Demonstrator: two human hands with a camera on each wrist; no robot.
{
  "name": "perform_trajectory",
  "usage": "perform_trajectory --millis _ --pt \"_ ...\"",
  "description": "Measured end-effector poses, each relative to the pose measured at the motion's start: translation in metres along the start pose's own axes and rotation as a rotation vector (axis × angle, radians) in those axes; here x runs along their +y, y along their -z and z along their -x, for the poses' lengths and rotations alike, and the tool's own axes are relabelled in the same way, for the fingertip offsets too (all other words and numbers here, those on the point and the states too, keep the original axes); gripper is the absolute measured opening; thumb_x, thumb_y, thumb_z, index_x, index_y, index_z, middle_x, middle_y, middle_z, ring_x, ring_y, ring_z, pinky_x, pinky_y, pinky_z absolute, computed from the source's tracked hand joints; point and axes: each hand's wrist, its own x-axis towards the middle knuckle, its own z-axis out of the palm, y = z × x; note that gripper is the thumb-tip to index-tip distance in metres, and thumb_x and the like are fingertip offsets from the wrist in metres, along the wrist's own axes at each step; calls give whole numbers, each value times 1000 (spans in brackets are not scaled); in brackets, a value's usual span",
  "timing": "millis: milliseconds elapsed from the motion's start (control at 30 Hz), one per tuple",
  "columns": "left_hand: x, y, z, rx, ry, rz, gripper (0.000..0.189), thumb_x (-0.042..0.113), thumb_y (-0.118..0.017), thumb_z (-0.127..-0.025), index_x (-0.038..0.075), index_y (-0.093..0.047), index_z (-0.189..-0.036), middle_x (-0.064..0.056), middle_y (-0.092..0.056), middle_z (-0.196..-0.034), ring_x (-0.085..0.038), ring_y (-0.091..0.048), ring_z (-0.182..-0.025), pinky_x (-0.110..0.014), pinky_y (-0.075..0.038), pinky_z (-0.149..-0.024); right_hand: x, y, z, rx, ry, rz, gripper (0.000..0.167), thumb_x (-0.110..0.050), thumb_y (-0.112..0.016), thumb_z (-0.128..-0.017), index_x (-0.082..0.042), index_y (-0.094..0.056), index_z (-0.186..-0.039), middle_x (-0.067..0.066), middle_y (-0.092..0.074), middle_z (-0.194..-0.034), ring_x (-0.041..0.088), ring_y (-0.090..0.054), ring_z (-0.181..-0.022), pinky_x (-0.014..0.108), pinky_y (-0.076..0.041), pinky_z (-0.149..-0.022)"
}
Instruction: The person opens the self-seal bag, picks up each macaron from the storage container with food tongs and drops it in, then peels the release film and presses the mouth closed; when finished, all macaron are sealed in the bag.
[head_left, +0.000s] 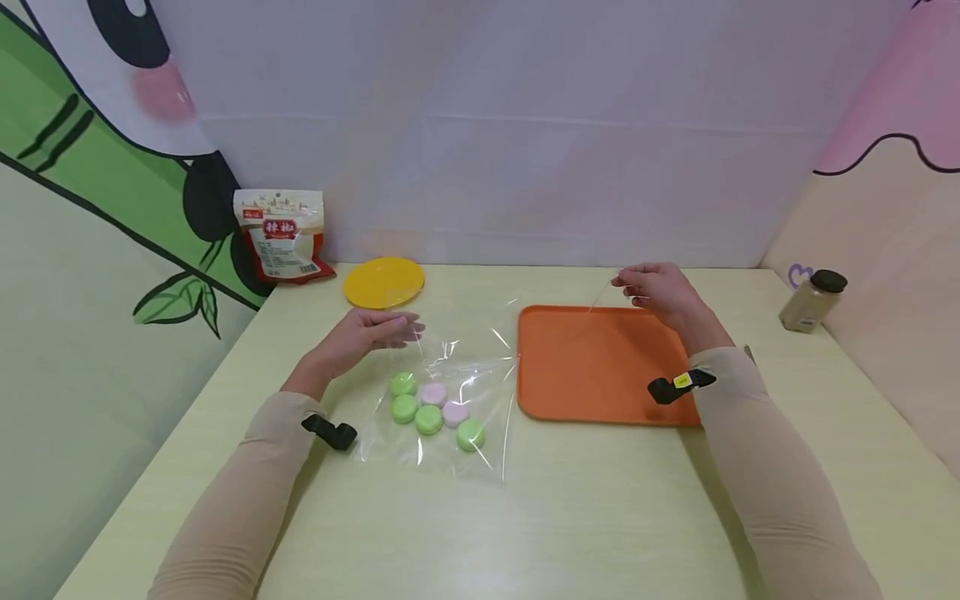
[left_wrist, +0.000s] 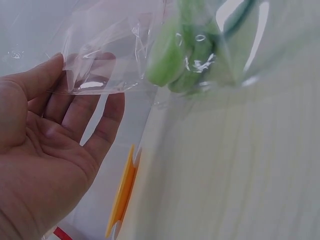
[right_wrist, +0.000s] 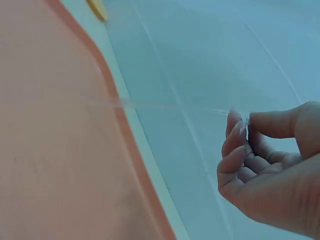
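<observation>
A clear plastic bag [head_left: 491, 387] lies on the table with several green macarons [head_left: 428, 420] and two pale purple macarons [head_left: 455, 413] seen through it. My left hand [head_left: 367, 337] is at the bag's far left edge; the left wrist view shows the thumb tip on the film and the fingers [left_wrist: 102, 122] behind it, pinching the edge. Over the back of the orange tray [head_left: 600, 367], my right hand [head_left: 663, 296] pinches a thin clear strip [right_wrist: 170, 106] between thumb and fingertips. The strip trails off toward the left over the tray.
A yellow plate [head_left: 384, 282] lies behind the left hand. Beside it at the back left stands a red and white food pouch [head_left: 281, 237]. A jar with a black lid [head_left: 813, 302] stands at the right edge. A pale wall rises behind the table.
</observation>
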Motion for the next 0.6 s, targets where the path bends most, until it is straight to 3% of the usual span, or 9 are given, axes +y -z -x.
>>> perform_trajectory --millis 100,233,367,467,600 --pt "-2 0 -1 -5 2 6 53 31 -55 -105 -7 -50 -142 -23 -60 -134 -29 -64 -118 -34 -52 -97 -5 -1 2 -42 -5 -133 37 -22 -56 -104 5 -55 -129 -3 -70 -99 15 -58 -85 25 -50 -78" --pt "-3 0 -1 -5 -2 11 53 30 -55 -105 -7 -49 -142 -23 -60 -134 -27 -65 -117 -35 -52 -97 -9 -6 3 -112 28 -267 23 -17 -56 -104 1 -63 -116 3 -71 -106 19 -64 -95 25 -52 -81" --pt "-2 1 -1 1 -4 17 53 30 -56 -104 -7 -50 -141 -19 -64 -131 -28 -65 -117 -36 -52 -97 -10 -11 4 -159 62 -291 19 -15 -57 -103 2 -64 -111 5 -71 -112 21 -66 -101 28 -52 -85" --pt "-3 1 -2 5 3 19 54 31 -56 -104 -6 -51 -141 -17 -65 -130 -27 -65 -116 -35 -53 -97 -6 -13 3 -163 36 -82 26 -16 -56 -104 6 -61 -118 12 -71 -116 24 -66 -103 33 -52 -88" --pt "-3 1 -2 9 12 13 54 32 -57 -103 -6 -51 -141 -17 -65 -130 -29 -64 -117 -34 -53 -96 7 -13 1 -158 18 376 30 -15 -56 -102 10 -63 -119 21 -69 -113 30 -65 -99 40 -52 -87"
